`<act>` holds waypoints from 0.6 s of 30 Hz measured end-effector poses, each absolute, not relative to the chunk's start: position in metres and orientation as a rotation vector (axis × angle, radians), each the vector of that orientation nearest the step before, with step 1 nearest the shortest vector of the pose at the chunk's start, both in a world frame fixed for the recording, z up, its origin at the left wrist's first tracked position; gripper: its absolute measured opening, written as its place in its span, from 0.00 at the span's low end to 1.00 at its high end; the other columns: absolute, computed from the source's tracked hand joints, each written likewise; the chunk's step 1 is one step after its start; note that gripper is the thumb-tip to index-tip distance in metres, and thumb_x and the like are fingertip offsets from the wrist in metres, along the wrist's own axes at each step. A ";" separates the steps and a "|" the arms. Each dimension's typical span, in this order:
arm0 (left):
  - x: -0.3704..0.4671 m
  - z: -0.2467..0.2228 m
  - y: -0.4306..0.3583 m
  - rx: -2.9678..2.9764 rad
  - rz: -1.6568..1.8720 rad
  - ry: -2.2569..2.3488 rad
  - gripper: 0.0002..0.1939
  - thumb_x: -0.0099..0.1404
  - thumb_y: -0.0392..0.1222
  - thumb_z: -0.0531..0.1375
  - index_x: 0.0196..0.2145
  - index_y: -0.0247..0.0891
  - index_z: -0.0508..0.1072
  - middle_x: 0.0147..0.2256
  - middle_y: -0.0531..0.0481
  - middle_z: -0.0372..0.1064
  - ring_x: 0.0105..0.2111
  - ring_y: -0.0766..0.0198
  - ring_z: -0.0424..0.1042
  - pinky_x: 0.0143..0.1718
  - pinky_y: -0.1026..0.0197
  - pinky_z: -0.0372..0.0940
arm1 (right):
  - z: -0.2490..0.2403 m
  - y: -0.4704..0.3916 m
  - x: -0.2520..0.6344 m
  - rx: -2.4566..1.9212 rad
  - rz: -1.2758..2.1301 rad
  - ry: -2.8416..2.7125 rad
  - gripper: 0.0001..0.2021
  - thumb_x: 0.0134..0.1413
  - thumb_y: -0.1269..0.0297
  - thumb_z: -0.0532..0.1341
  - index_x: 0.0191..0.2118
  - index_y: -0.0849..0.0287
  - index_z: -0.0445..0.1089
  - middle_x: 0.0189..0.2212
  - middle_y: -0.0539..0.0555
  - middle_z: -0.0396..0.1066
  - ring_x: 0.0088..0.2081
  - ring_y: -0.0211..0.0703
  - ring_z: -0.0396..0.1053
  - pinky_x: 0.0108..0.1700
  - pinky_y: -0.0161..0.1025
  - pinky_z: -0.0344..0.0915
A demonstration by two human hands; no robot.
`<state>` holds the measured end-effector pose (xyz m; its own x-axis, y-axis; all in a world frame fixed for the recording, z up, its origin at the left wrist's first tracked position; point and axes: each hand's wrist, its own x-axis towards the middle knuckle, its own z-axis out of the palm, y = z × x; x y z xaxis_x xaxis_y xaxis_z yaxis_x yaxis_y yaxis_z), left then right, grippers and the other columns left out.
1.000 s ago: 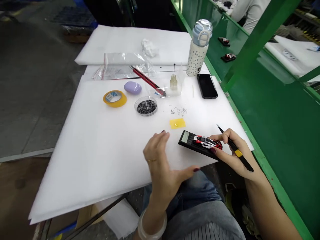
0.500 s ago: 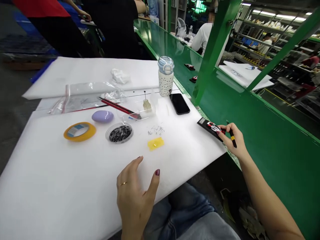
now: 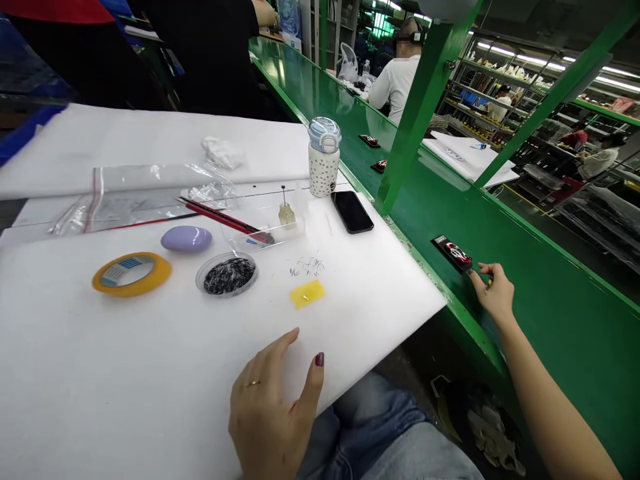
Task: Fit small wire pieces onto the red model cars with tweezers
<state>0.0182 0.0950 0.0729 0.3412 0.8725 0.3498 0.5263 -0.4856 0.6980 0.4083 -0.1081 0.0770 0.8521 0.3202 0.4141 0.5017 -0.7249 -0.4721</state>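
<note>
My right hand is over the green conveyor. Its fingers are closed on a slim black tool with a yellow band, mostly hidden by them. The fingertips are at the near end of a black base carrying a small red and white model car, which rests on the green surface. Low over the white table, my left hand is empty, with thumb and fingers apart. Beyond it lie a piece of yellow tape, scattered short dark strands and a round clear dish of black bits.
Left on the table are a tape roll, a lilac egg-shaped object, red-black tweezers and a small bottle. A phone and tumbler stand near a green post. Other people are behind.
My right hand has carried the model car on its base rightward, from the table's edge onto the green conveyor. My left hand stays open in nearly the same place. The view has shifted slightly.
</note>
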 end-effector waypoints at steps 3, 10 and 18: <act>0.017 0.070 0.095 2.191 1.031 1.160 0.19 0.73 0.56 0.55 0.49 0.40 0.75 0.45 0.44 0.79 0.47 0.49 0.76 0.55 0.46 0.65 | 0.075 -0.138 0.368 -2.455 -0.458 -0.584 0.14 0.52 0.47 0.59 0.33 0.53 0.61 0.46 0.65 0.79 0.40 0.55 0.73 0.43 0.48 0.64; 0.011 0.060 0.100 2.280 1.121 0.956 0.14 0.72 0.48 0.59 0.49 0.39 0.74 0.42 0.46 0.80 0.43 0.53 0.76 0.53 0.50 0.65 | 0.085 -0.146 0.320 -2.432 -0.470 -0.615 0.14 0.56 0.48 0.61 0.31 0.53 0.64 0.41 0.61 0.81 0.38 0.54 0.76 0.42 0.47 0.67; 0.016 0.060 0.093 1.680 1.055 0.971 0.12 0.68 0.52 0.62 0.42 0.44 0.80 0.40 0.46 0.79 0.43 0.51 0.75 0.52 0.46 0.64 | 0.120 -0.005 0.280 -1.779 -0.008 -1.427 0.02 0.63 0.65 0.61 0.38 0.56 0.68 0.35 0.55 0.78 0.37 0.46 0.78 0.41 0.41 0.74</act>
